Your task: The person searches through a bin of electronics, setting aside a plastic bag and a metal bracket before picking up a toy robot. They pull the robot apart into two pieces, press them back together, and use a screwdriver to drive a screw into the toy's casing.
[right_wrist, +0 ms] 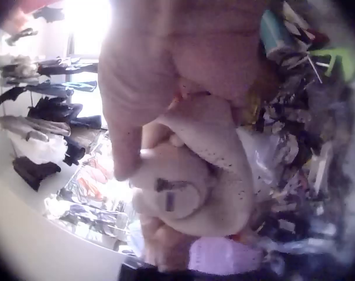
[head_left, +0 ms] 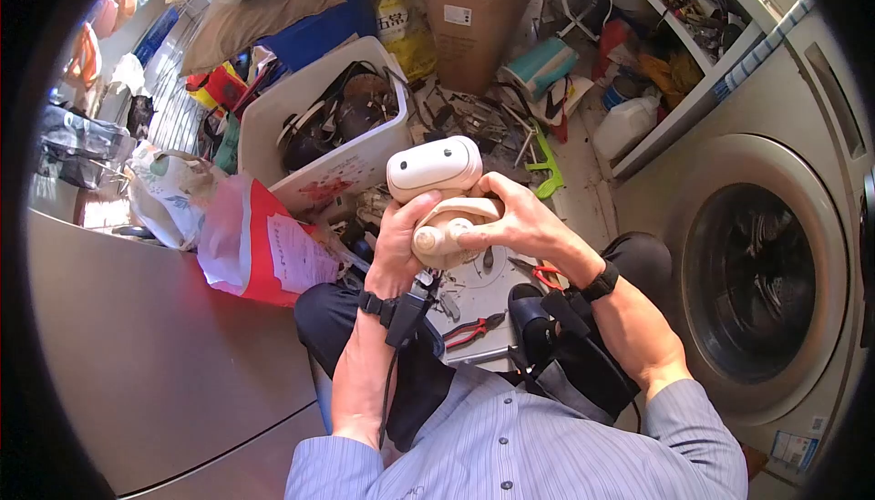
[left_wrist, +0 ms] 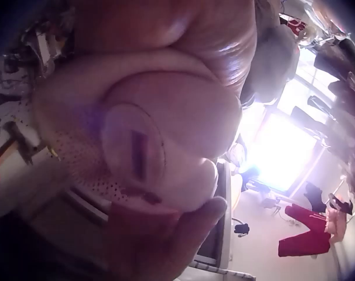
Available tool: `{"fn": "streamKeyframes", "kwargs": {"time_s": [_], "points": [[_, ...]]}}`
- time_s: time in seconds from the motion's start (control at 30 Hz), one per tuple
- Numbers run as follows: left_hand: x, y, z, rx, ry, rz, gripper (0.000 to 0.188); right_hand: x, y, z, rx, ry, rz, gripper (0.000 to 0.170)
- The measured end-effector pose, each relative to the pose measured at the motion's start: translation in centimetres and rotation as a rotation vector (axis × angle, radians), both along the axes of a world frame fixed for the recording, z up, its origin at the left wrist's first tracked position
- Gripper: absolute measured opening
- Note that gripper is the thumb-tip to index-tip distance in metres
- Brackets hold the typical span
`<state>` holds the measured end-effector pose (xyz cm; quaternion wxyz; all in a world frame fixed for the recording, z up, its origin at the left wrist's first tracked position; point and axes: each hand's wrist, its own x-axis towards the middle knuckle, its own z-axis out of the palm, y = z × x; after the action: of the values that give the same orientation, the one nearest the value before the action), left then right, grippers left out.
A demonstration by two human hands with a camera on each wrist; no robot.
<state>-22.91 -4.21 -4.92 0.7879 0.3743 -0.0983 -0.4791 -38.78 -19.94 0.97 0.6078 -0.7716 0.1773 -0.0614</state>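
A white plastic device [head_left: 434, 168] with a rounded oblong head and two dark dots is held up over my lap in the head view. Its lower body [head_left: 447, 231] carries two round knobs. My left hand [head_left: 396, 237] grips it from the left side, thumb against the body. From the right, my right hand [head_left: 527, 219] holds the lower body, with its fingers curled over the edge. Up close in the left wrist view, the body shows a round cap [left_wrist: 136, 137] with a dark slot and small perforations. The right wrist view shows a similar slotted cap [right_wrist: 180, 202].
Red-handled pliers [head_left: 474, 329] lie on a white board [head_left: 483, 286] below, with another red-handled tool [head_left: 547, 275] beside them. A white bin [head_left: 365, 167] stands ahead, a red bag [head_left: 264, 249] to the left, a washing machine [head_left: 638, 176] to the right. Loose scraps litter the floor.
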Motion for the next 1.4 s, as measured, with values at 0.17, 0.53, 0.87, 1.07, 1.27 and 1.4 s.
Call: {"fn": "streamKeyframes", "kwargs": {"time_s": [0.17, 0.53, 0.87, 1.07, 1.27, 1.4], "points": [[-0.7, 0.5, 0.6, 0.046, -0.050, 0.036, 0.042, 0.4, -0.1, -0.8, 0.085, 0.016, 0.023, 0.081], [-1.1, 0.6, 0.8, 0.050, -0.104, 0.136, 0.038, 0.4, 1.0, -1.0, 0.088, -0.047, -0.074, 0.074], [-1.1, -1.1, 2.7, 0.040, -0.221, 0.386, 0.034, 1.3, 2.6, -0.7, -0.036, -0.188, -0.271, 0.057], [-0.7, -2.1, 3.0, 0.038, -0.284, 0.476, 0.033, 1.8, 4.0, -2.2, -0.265, -0.286, -0.428, 0.043], [-0.7, -2.2, 3.6, 0.000, -0.257, 0.417, 0.034, 1.3, 2.8, -0.9, -0.242, -0.343, -0.278, 0.061], [-0.3, -1.6, 2.8, -0.061, -0.223, 0.216, 0.043, 0.2, 1.6, 1.0, -0.187, -0.259, -0.128, 0.063]]}}
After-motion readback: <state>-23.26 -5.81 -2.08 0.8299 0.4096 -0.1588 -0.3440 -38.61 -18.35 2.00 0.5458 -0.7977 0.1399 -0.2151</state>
